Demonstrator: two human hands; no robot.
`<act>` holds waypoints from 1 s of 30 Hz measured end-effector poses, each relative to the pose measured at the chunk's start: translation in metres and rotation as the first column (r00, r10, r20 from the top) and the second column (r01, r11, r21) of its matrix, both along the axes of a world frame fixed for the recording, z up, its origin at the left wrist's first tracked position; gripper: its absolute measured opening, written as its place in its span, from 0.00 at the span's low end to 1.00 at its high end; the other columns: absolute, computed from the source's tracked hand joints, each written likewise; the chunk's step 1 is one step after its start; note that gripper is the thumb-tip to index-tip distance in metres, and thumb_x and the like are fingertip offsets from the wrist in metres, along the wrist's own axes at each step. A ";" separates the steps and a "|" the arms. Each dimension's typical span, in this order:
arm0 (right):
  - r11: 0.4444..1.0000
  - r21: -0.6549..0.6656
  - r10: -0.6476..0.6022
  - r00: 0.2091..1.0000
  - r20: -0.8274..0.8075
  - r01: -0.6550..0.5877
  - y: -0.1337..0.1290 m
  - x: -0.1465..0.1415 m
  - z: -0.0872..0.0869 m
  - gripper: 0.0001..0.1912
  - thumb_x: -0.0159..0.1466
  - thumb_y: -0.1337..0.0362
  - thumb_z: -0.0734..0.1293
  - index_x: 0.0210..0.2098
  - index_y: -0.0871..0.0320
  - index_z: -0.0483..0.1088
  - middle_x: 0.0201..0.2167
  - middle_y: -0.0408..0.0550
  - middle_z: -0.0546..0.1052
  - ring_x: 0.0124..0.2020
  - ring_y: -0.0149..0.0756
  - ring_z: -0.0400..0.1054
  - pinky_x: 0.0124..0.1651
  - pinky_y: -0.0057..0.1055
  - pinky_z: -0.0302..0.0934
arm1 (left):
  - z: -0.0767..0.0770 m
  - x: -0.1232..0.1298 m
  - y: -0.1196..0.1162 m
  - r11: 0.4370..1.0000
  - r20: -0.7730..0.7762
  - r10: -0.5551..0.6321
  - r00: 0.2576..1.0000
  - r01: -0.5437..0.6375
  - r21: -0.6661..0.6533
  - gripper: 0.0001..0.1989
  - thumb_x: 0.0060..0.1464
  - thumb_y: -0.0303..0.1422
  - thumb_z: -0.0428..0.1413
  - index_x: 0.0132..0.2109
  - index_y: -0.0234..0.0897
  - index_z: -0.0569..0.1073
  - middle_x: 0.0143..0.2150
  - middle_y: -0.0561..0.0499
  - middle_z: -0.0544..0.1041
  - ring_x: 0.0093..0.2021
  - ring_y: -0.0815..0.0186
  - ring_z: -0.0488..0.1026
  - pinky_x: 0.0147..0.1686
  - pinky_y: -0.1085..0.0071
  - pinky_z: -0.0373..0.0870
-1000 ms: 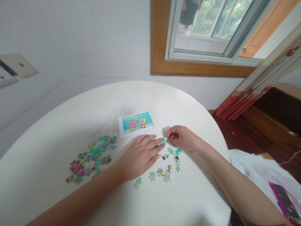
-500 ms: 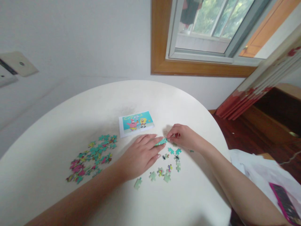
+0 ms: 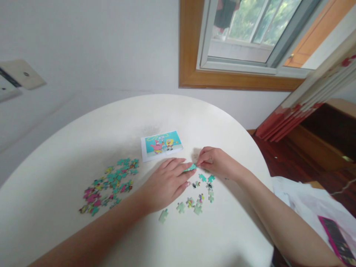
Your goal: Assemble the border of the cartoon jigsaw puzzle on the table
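Observation:
My left hand [image 3: 165,183] lies flat with its fingers spread, its fingertips over a strip of joined teal puzzle pieces [image 3: 190,168]. At the right end of that strip, the fingers of my right hand [image 3: 213,161] are pinched together, and what they grip is too small to make out. Below the hands are loose pieces: two teal ones [image 3: 211,178], several pale green ones [image 3: 198,209] and a few multicoloured ones [image 3: 190,202]. The picture card [image 3: 162,144] with cartoon figures lies just beyond my left hand.
A pile of teal, pink and yellow pieces [image 3: 111,181] covers part of the round white table [image 3: 178,115] at left. A phone with a pink edge [image 3: 338,239] rests on white plastic [image 3: 300,196] at lower right. Wall and window stand behind.
The right hand's fingers have shifted very slightly left at the end of the strip. My left hand has hardly moved, and the loose pieces lie as before.

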State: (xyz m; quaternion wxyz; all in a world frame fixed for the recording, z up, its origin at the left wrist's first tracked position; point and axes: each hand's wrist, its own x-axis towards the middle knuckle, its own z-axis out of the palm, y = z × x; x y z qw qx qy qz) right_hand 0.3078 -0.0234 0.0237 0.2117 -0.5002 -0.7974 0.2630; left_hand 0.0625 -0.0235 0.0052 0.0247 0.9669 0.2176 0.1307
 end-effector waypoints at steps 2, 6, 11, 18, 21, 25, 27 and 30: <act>0.998 0.034 0.046 0.999 0.022 -0.047 0.001 0.000 0.001 0.13 0.60 0.77 0.68 0.33 0.55 0.82 0.35 0.47 0.77 0.32 0.29 0.71 0.38 0.26 0.64 | 0.000 0.000 0.000 1.000 -0.005 0.000 1.000 0.000 -0.001 0.19 0.69 0.37 0.47 0.63 0.44 0.70 0.63 0.51 0.73 0.64 0.55 0.63 0.63 0.56 0.56; 0.987 0.080 0.137 0.988 0.074 -0.143 0.001 -0.003 0.006 0.14 0.61 0.79 0.67 0.33 0.57 0.82 0.34 0.49 0.78 0.33 0.32 0.72 0.39 0.27 0.65 | 0.002 0.001 0.001 1.000 -0.006 -0.004 1.000 0.004 -0.015 0.19 0.69 0.37 0.47 0.63 0.44 0.70 0.63 0.51 0.73 0.64 0.56 0.63 0.63 0.56 0.56; 0.992 0.062 0.111 0.993 0.032 -0.113 0.000 0.003 0.009 0.12 0.63 0.76 0.66 0.35 0.58 0.81 0.36 0.50 0.79 0.37 0.33 0.73 0.44 0.29 0.66 | 0.003 0.001 0.002 0.998 0.027 0.031 0.999 -0.030 -0.059 0.20 0.70 0.35 0.46 0.64 0.40 0.68 0.62 0.49 0.73 0.63 0.57 0.64 0.63 0.56 0.58; 0.982 -0.008 -0.188 0.981 -0.040 0.188 0.006 0.028 0.013 0.13 0.63 0.74 0.64 0.38 0.57 0.80 0.35 0.47 0.80 0.33 0.33 0.72 0.39 0.30 0.65 | 0.001 0.002 0.005 0.976 0.110 0.096 0.989 -0.072 -0.205 0.21 0.69 0.31 0.44 0.66 0.37 0.64 0.62 0.45 0.73 0.62 0.59 0.66 0.63 0.56 0.62; 0.979 -0.030 -0.202 0.979 -0.001 0.202 0.008 0.031 0.012 0.12 0.61 0.74 0.65 0.37 0.56 0.80 0.34 0.45 0.81 0.32 0.32 0.71 0.38 0.29 0.63 | 0.001 0.001 0.008 0.967 0.149 0.093 0.984 -0.053 -0.247 0.20 0.69 0.31 0.45 0.65 0.38 0.65 0.62 0.45 0.72 0.62 0.59 0.66 0.63 0.56 0.63; 0.974 -0.014 -0.224 0.974 0.018 0.224 0.010 0.034 0.010 0.12 0.62 0.72 0.65 0.38 0.54 0.81 0.34 0.45 0.81 0.31 0.32 0.70 0.37 0.30 0.62 | 0.003 0.002 0.010 0.956 0.187 0.097 0.978 -0.039 -0.291 0.20 0.68 0.29 0.45 0.64 0.38 0.66 0.61 0.45 0.72 0.62 0.60 0.66 0.64 0.57 0.63; 0.970 0.004 -0.242 0.970 0.011 0.242 0.010 0.036 0.010 0.12 0.63 0.71 0.65 0.38 0.55 0.81 0.35 0.46 0.81 0.31 0.33 0.70 0.37 0.30 0.62 | 0.004 0.003 0.010 0.952 0.201 0.096 0.975 -0.030 -0.306 0.20 0.68 0.29 0.45 0.64 0.39 0.66 0.61 0.45 0.73 0.62 0.60 0.66 0.64 0.57 0.64; 0.967 0.029 -0.254 0.967 -0.004 0.254 0.010 0.039 0.010 0.13 0.62 0.71 0.65 0.39 0.56 0.81 0.35 0.47 0.81 0.32 0.34 0.70 0.37 0.31 0.62 | 0.003 0.003 0.010 0.949 0.216 0.092 0.972 -0.019 -0.316 0.20 0.68 0.29 0.45 0.64 0.39 0.66 0.61 0.45 0.73 0.62 0.60 0.66 0.63 0.56 0.64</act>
